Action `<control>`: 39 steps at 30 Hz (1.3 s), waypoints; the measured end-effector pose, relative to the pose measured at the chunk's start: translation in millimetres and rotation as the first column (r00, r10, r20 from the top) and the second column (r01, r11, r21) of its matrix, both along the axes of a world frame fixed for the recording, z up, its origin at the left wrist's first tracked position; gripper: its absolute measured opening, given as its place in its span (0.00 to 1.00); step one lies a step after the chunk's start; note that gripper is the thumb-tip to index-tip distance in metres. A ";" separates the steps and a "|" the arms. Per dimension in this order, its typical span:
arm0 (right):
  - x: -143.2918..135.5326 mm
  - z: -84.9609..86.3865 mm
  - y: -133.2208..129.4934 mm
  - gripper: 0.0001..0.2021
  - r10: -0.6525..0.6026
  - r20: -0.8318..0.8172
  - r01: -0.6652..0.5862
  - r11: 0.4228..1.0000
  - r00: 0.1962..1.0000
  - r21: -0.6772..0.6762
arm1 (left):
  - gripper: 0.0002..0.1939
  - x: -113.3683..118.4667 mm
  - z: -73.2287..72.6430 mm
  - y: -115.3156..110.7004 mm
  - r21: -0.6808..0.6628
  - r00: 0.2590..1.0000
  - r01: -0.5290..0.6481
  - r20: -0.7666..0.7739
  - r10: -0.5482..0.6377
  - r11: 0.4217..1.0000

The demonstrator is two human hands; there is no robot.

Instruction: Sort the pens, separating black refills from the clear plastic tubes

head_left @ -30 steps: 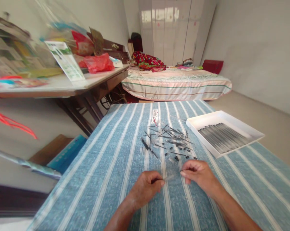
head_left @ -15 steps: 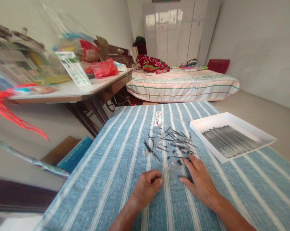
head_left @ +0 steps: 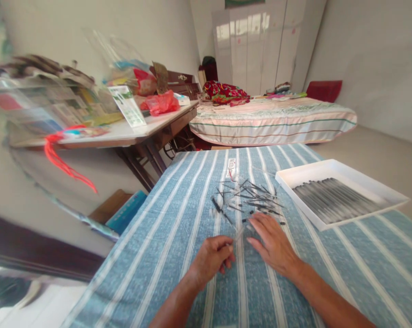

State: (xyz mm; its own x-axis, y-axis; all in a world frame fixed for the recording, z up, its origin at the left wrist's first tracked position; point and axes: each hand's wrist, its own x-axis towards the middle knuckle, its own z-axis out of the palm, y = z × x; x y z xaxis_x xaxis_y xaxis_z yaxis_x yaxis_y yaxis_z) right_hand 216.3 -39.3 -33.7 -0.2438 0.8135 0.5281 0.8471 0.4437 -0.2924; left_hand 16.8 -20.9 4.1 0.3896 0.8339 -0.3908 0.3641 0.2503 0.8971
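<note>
My left hand (head_left: 214,256) is closed, thumb against fingers, around a clear plastic tube (head_left: 239,233) like a pen barrel, which points up and to the right. Just right of it, my right hand (head_left: 272,243) lies palm down, fingers stretched and apart. Its fingertips reach among small black caps (head_left: 282,223) at the near edge of a pile; what lies beneath them is hidden. Beyond both hands, thin black sticks (head_left: 257,193) like pen refills are scattered with clear pieces. A white tray (head_left: 366,182) on the right holds a row of translucent, dark-ended pens (head_left: 332,198).
A blue striped cloth (head_left: 158,246) covers the table. On the left stands a side table (head_left: 147,127) with a red plastic bag (head_left: 163,103) and a dangling red cord (head_left: 65,164). A bed (head_left: 274,123) and a white wardrobe (head_left: 254,59) are at the back.
My right hand has moved left, nearer my left hand, and covers some of the small caps. My left hand keeps hold of the tube. The view has turned slightly left.
</note>
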 end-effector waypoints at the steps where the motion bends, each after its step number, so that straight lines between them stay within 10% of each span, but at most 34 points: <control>1: -4.2 3.0 -2.7 0.20 0.044 -0.011 -0.044 0.999 0.999 0.006 | 0.13 0.7 0.1 -2.1 -0.015 1.000 0.008 0.000 -0.008 1.000; 13: 11.1 -7.8 -3.8 0.04 0.217 -0.148 -0.212 0.976 0.965 0.044 | 0.09 13.4 15.3 -8.1 0.249 0.928 0.275 -0.322 -0.189 0.929; 23: 42.0 -21.1 11.8 0.08 -0.234 -0.111 0.227 0.971 0.966 -0.071 | 0.23 2.3 2.6 24.2 0.638 0.812 0.165 -0.521 0.263 0.752; 30: 25.1 -31.9 7.5 0.37 -0.289 0.007 0.285 0.939 0.957 -0.190 | 0.41 5.0 -20.6 42.4 0.600 0.615 0.257 -0.706 0.351 0.758; 39: 16.2 -33.9 18.2 0.29 -0.302 0.042 0.304 0.927 0.952 -0.220 | 0.40 24.2 -42.0 67.8 0.638 0.773 0.290 -0.596 0.218 0.714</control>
